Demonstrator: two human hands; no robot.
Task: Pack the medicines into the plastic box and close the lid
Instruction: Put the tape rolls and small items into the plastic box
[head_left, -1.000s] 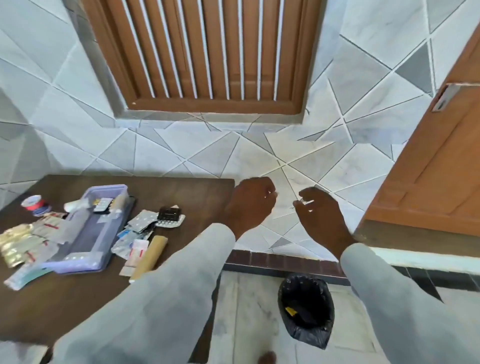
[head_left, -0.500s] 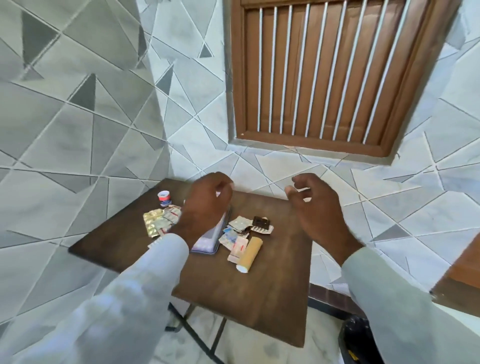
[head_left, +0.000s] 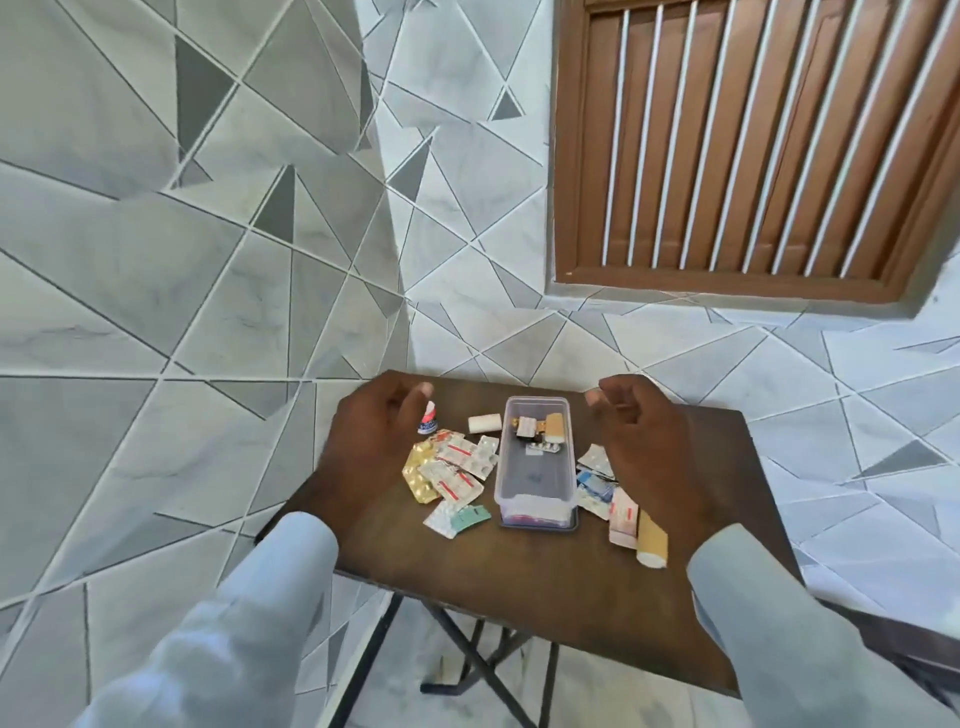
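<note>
A clear plastic box (head_left: 535, 480) stands open in the middle of the brown table (head_left: 519, 582), with a few medicine packs (head_left: 540, 428) at its far end. Left of the box lie several blister strips (head_left: 449, 470), a white roll (head_left: 484, 423) and a small red-and-blue bottle (head_left: 428, 418). On its right lie more strips (head_left: 596, 480), a red-and-white pack (head_left: 623, 517) and a tan roll (head_left: 652, 540). My left hand (head_left: 371, 441) hovers above the table's left side, fingers loosely curled, holding nothing. My right hand (head_left: 649, 447) hovers over the right-hand medicines, also loosely curled and empty.
The table is a small folding one with crossed metal legs (head_left: 483, 660), pushed against a tiled wall corner. A brown slatted wooden window (head_left: 753, 145) is on the wall behind. The front half of the tabletop carries nothing.
The view has swung left from the doorway and bin to the table, which now sits centred. Both hands have spread apart to either side of the box, which they had partly hidden.
</note>
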